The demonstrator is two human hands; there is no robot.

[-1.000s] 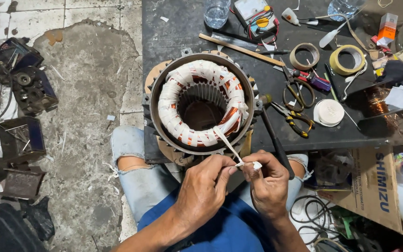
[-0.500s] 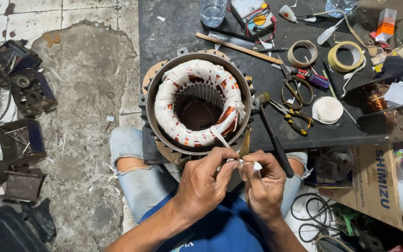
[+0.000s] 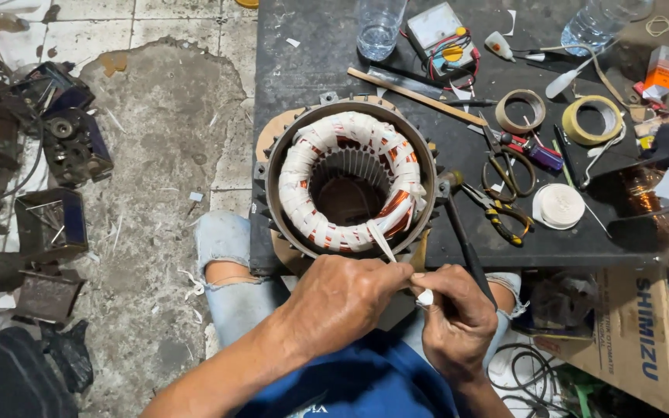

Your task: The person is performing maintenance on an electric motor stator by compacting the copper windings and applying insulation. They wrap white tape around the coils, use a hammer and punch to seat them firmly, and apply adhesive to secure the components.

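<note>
Both hands, left hand (image 3: 346, 298) and right hand (image 3: 451, 313), pinch the white tape (image 3: 381, 240); the stator winding (image 3: 350, 182) at the counter's near edge looks mostly wrapped.

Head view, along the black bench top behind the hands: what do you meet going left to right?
Motor stator with its white-taped winding → pliers → white tape roll → copper wire coil.

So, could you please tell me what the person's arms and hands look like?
Both forearms are bare, with no sleeves, and the left hand and right hand wear no gloves. No watch or rings show. Below are a blue garment and torn light jeans.
</note>
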